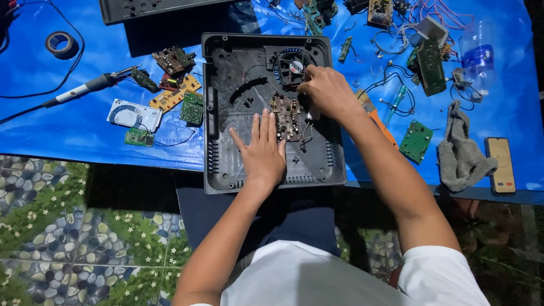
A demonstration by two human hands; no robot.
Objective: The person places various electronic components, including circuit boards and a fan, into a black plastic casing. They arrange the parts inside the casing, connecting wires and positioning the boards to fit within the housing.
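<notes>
A big blue sheet [68, 136] covers the work place, and on it, in the middle, lies a wide black plastic case [226, 164] with its inside facing up. Inside the case, at the far side, sits a round fan [290, 67]. Just near of the fan is a small brown circuit board [286, 118] full of little parts. The left hand [262, 153] lies flat and open, fingers spread, pressing on the case with its fingertips touching the board's left edge. The right hand [327, 90] is curled at the fan's right side, and I cannot tell what its fingers pinch. To do this well, I think the flat hand should hold the case steady while the other works slowly and gently, so no thin wire gets pulled. Left of the case lie a soldering iron [85, 89] and more green boards [191, 107]. On the right sits a gray rag [462, 150].
</notes>
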